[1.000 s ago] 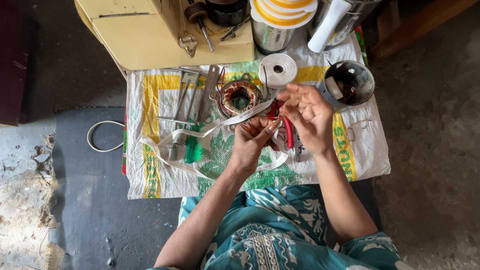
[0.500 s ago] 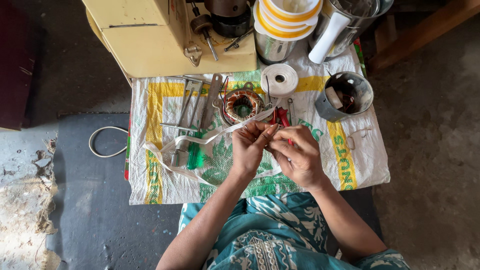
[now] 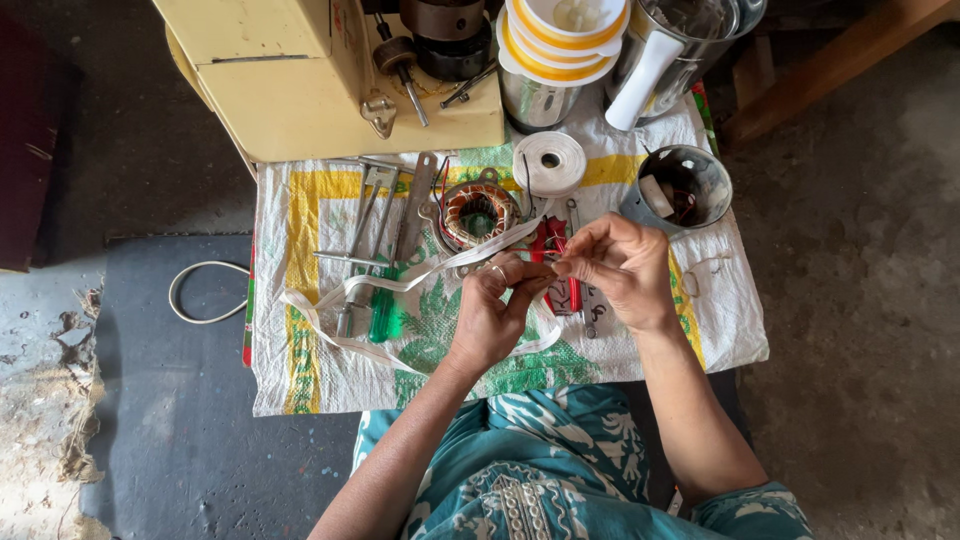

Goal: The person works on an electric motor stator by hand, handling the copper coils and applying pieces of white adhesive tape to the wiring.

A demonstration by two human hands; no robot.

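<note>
My left hand pinches a white cloth tape that trails in loops to the left over the printed sack cloth. My right hand meets it fingertip to fingertip, pinching the same tape end. Just beyond the hands lies a copper-wound motor coil, with the tape running toward it. A roll of white tape stands behind the coil. Red-handled pliers lie partly under my right hand.
A green-handled screwdriver, a wrench and other metal tools lie left of the coil. A steel cup stands at right. A yellow box, stacked bowls and steel jars line the far edge. A white cord lies on the floor at left.
Both hands have drawn back from above the coil toward me, and the right hand has come down to meet the left on the tape.
</note>
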